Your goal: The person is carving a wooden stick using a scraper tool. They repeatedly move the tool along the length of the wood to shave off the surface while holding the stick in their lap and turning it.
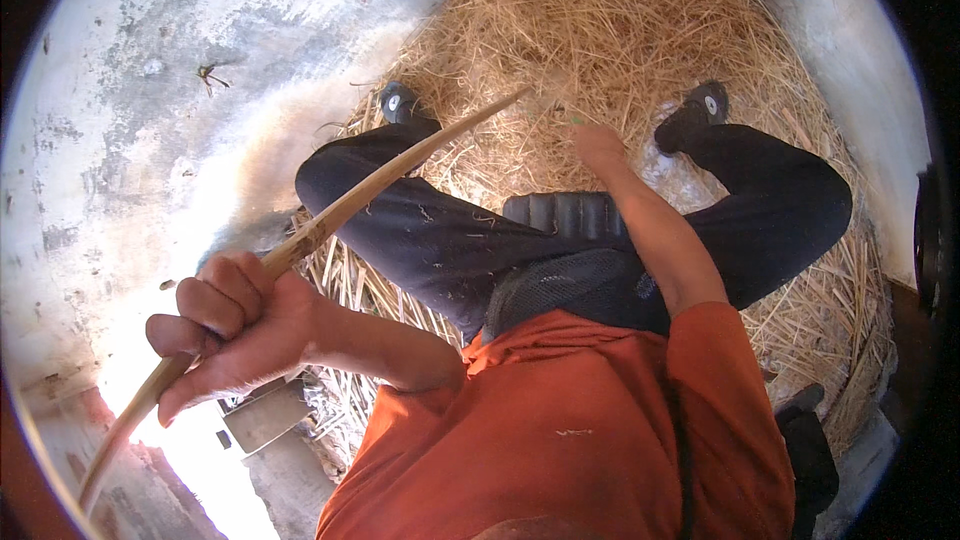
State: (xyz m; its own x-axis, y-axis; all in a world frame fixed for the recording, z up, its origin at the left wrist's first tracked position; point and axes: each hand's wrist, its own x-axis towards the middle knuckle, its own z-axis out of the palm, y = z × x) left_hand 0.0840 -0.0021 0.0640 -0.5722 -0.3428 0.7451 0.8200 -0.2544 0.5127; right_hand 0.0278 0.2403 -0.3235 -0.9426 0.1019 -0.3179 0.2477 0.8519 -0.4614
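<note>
A long, pale, split-bamboo-like strip (390,170) crosses the view at a slant, tapering to a point above the straw. My left hand (240,315) is closed around its thicker part, and the other end runs on past the fist to the lower left. Over the straw between my feet, my right hand (600,148) is closed and apart from the strip's tip. A tiny green spot shows at its fingers; whatever they hold is too small to make out. Loose straw (560,20) lies in front of and below that hand.
A weathered whitish wall (150,90) rises on the left, another pale wall (850,60) on the right. My bent legs (410,230) in dark trousers frame the straw. A dark ribbed pad (565,213) lies between them. Bright light falls at the lower left.
</note>
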